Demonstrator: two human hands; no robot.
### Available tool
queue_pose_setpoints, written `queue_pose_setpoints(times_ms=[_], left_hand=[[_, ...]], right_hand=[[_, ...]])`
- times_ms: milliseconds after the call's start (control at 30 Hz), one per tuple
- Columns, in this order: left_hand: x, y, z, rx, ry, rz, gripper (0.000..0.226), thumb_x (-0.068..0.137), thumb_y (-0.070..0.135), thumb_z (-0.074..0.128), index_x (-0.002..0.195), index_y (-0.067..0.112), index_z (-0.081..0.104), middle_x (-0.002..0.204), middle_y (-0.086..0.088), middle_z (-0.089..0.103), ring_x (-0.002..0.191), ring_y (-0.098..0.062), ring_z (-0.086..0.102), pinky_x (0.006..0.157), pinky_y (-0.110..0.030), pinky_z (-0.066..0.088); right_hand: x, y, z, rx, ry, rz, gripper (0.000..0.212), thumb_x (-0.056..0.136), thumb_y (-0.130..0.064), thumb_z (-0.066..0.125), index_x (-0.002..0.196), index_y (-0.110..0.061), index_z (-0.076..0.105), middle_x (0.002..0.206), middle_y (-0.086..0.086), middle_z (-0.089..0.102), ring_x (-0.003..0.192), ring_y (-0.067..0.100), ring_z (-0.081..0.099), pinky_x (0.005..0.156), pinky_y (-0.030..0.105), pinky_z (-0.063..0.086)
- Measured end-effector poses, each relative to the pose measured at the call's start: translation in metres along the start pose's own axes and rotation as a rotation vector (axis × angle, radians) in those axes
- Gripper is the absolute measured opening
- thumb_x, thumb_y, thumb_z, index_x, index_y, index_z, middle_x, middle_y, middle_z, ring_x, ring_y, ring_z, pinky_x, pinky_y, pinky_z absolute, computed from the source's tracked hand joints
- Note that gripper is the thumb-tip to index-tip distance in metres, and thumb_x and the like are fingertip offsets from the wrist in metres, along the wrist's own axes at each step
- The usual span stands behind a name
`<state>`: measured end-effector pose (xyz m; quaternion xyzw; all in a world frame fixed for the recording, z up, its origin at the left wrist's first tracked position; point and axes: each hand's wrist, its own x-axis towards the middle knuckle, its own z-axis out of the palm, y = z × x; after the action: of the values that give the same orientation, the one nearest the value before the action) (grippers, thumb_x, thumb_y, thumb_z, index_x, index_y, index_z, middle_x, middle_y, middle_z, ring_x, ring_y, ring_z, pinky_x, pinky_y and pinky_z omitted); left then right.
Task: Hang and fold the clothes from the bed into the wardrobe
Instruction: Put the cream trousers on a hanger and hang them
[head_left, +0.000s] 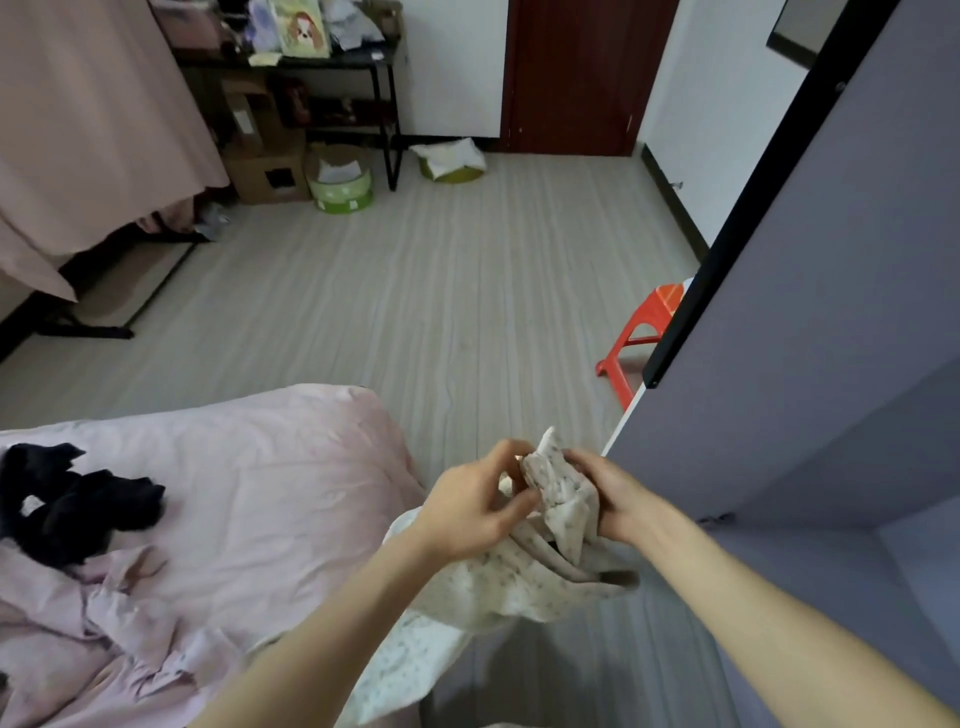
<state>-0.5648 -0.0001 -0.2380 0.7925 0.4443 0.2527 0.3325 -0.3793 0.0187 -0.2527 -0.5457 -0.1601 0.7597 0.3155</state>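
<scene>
Both hands are raised just off the foot corner of the bed (249, 499), over the floor. The left hand (470, 501) pinches a bunched top edge of a cream floral-print garment (519, 577) between thumb and fingers. The right hand (615, 499) grips the same bunch from the other side, fingers closed around the fabric. The rest of the garment hangs below the hands and trails down beside the bed's edge; whether it touches the bedding cannot be told.

The bed carries a pale pink cover, smooth toward its foot and rumpled nearer the camera. A black garment (78, 501) lies crumpled on the cover, well apart from the hands.

To the right of the bed stands the wardrobe (831, 364), grey-purple panels with a black-edged front; its lower interior is open toward the hands. Beyond the wardrobe's front edge, a red plastic stool (641, 332) stands on the floor, partly hidden by it.

The floor (415, 291) beyond the bed is light grey planking, bare through the middle of the room.

At the far wall beyond the bed: a pink curtain (98, 130) at left, a black shelf unit (337, 78) loaded with items, a cardboard box (267, 169), two round green containers (343, 189) holding paper or cloth, and a dark red door (576, 73).
</scene>
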Motion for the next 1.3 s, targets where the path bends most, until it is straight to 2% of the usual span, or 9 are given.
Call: queue_pose_setpoints(times_ms=[167, 267, 400, 567, 700, 800, 933, 1167, 1300], left_hand=[[0.005, -0.034, 0.008, 0.083, -0.058, -0.19, 0.065, 0.088, 0.036, 0.058, 0.144, 0.021, 0.028, 0.115, 0.013, 0.054, 0.107, -0.012, 0.056, 0.093, -0.032, 0.044], [0.018, -0.046, 0.006, 0.087, -0.112, -0.252, 0.098, 0.08, 0.039, 0.069, 0.151, 0.028, 0.002, 0.151, -0.004, 0.026, 0.139, -0.023, 0.025, 0.113, -0.039, 0.026], [0.054, -0.023, 0.002, 0.164, -0.177, -0.132, 0.126, 0.062, 0.055, 0.079, 0.129, 0.059, -0.027, 0.157, 0.008, -0.017, 0.146, -0.022, -0.008, 0.116, -0.052, 0.012], [0.11, 0.039, 0.014, 0.302, -0.442, 0.103, 0.13, 0.06, 0.058, 0.08, 0.134, 0.054, -0.026, 0.156, 0.01, -0.021, 0.143, -0.02, -0.024, 0.115, -0.052, -0.003], [0.144, 0.105, 0.049, 0.17, -0.604, 0.19, 0.097, 0.067, 0.045, 0.082, 0.145, 0.035, 0.025, 0.159, 0.005, 0.005, 0.146, -0.02, -0.009, 0.119, -0.045, 0.002], [0.164, 0.154, 0.076, 0.015, -0.654, 0.222, 0.036, 0.073, 0.039, 0.078, 0.103, 0.026, 0.061, 0.121, 0.005, 0.06, 0.119, -0.017, 0.052, 0.096, -0.032, 0.043], [0.183, 0.207, 0.116, 0.025, -0.567, 0.298, 0.008, 0.084, 0.03, 0.067, 0.085, 0.024, 0.062, 0.081, 0.01, 0.065, 0.076, -0.007, 0.061, 0.062, -0.012, 0.045], [0.207, 0.271, 0.156, -0.256, -0.411, 0.265, 0.011, 0.084, 0.019, 0.063, 0.082, 0.012, 0.055, 0.075, 0.004, 0.052, 0.071, -0.011, 0.048, 0.062, -0.023, 0.04], [0.211, 0.308, 0.178, -0.379, -0.452, 0.203, 0.006, 0.087, 0.016, 0.058, 0.084, 0.012, 0.055, 0.077, 0.002, 0.055, 0.071, -0.013, 0.053, 0.067, -0.029, 0.046]], right_hand=[[-0.012, -0.026, -0.022, 0.004, 0.088, -0.146, 0.021, 0.086, -0.015, 0.05, 0.065, -0.011, 0.054, 0.062, 0.006, 0.053, 0.058, 0.017, 0.052, 0.059, 0.028, 0.045], [-0.026, -0.042, -0.03, -0.111, 0.02, -0.18, 0.018, 0.088, -0.013, 0.044, 0.072, -0.008, 0.052, 0.07, 0.009, 0.053, 0.066, 0.019, 0.055, 0.066, 0.031, 0.048], [-0.066, -0.058, -0.039, -0.202, -0.017, -0.226, 0.018, 0.066, -0.015, 0.05, 0.051, -0.01, 0.059, 0.056, 0.003, 0.059, 0.056, 0.015, 0.059, 0.064, 0.027, 0.048], [-0.145, -0.094, -0.061, -0.224, -0.108, -0.438, 0.022, 0.039, -0.023, 0.054, 0.049, -0.006, 0.065, 0.052, 0.007, 0.059, 0.05, 0.018, 0.059, 0.054, 0.02, 0.049], [-0.216, -0.115, -0.086, -0.198, -0.147, -0.64, 0.02, 0.045, -0.023, 0.049, 0.045, -0.009, 0.063, 0.046, 0.001, 0.057, 0.041, 0.012, 0.054, 0.046, 0.015, 0.045], [-0.247, -0.122, -0.13, 0.062, 0.134, -0.788, 0.009, 0.045, -0.022, 0.051, 0.037, -0.016, 0.05, 0.041, -0.002, 0.045, 0.038, 0.013, 0.044, 0.043, 0.014, 0.04], [-0.275, -0.113, -0.219, 0.323, 0.575, -0.858, 0.036, 0.069, -0.016, 0.038, 0.035, -0.02, 0.045, 0.042, -0.001, 0.044, 0.043, 0.017, 0.047, 0.049, 0.018, 0.043], [-0.285, -0.073, -0.302, -0.035, 1.029, -0.748, 0.021, 0.089, -0.009, 0.047, 0.086, -0.018, 0.065, 0.072, -0.003, 0.059, 0.073, 0.014, 0.053, 0.068, 0.03, 0.038], [-0.281, -0.051, -0.297, -0.05, 0.691, -0.684, 0.03, 0.095, -0.022, 0.043, 0.112, -0.037, 0.063, 0.103, -0.002, 0.064, 0.094, 0.019, 0.051, 0.081, 0.037, 0.042]])
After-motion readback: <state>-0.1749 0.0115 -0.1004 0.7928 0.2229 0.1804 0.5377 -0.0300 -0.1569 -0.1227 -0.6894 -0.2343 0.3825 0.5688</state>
